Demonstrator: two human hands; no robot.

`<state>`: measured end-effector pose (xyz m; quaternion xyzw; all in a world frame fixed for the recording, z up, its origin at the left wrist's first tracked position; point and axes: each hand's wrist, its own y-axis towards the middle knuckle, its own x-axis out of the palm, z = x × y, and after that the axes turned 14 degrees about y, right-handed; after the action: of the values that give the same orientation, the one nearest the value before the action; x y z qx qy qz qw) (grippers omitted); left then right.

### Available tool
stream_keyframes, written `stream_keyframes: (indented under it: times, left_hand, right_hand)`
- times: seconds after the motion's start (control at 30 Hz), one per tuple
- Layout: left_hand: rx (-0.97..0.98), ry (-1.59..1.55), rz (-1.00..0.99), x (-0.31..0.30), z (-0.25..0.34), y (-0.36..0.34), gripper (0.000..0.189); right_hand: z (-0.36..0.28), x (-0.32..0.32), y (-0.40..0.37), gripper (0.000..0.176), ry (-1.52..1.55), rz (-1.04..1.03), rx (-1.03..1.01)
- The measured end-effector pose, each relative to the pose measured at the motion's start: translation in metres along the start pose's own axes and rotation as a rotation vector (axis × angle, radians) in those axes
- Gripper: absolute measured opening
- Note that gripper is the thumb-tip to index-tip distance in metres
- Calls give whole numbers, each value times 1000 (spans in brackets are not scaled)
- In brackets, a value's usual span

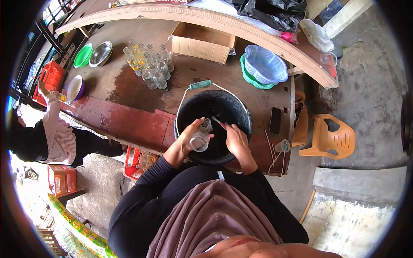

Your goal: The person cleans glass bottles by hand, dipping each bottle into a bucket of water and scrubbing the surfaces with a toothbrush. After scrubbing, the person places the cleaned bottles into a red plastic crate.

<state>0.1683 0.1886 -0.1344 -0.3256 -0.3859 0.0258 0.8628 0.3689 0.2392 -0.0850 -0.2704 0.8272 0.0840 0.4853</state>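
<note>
A black bucket (pixel 245 124) with a wire handle and a green grip stands at the table's near edge. Over its left part, my left hand (pixel 189 135) is wrapped round a clear glass bottle (pixel 200 141), its round base toward me. My right hand (pixel 236 139), over the bucket's right part, holds a thin stick-like tool with a pink and white part (pixel 218 122), its tip near the bottle's far end. The bucket's inside is dark, and its contents cannot be made out. Beyond the bucket, several clear glass bottles (pixel 150 66) stand grouped on the table.
Past the bottles is a cardboard box (pixel 202 45); blue and green baskets (pixel 264 64) sit right of it. A phone (pixel 275 120), sticks and a cup (pixel 282 146) lie right of the bucket. Bowls (pixel 101 53) and another person (pixel 56 133) are at left; an orange chair (pixel 331 137) at right.
</note>
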Motion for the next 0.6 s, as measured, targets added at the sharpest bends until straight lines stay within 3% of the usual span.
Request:
stream_keyframes:
  times: [0.03, 0.1, 0.13, 0.17, 0.27, 0.43, 0.57, 0.6]
  left_hand:
    - [1, -1, 3, -5, 3, -1, 46]
    - [-152, -81, -229, -16, 11, -2, 49]
    - [-11, -48, -199, -11, 10, -11, 54]
    - [-12, -47, -199, -5, 13, -21, 54]
    - [10, 18, -258, -2, 22, -33, 54]
    - [151, 281, -398, 9, 34, -65, 70]
    - [145, 565, -224, 13, 38, -74, 73]
    - [166, 685, -191, 12, 40, -73, 73]
  right_hand:
    - [-2, -3, -1, 36, 2, -2, -3]
    - [-11, -14, -7, 30, 139, 240, -84]
    - [-19, -21, -10, 20, 230, 323, -64]
    - [-25, -28, -14, 20, 230, 324, -63]
    - [-32, -40, -23, 14, 664, 127, -105]
    - [-13, -46, -17, 14, 392, 354, -6]
    - [-41, -50, -33, 16, 670, 128, -236]
    - [-40, -48, -31, 16, 650, 158, -189]
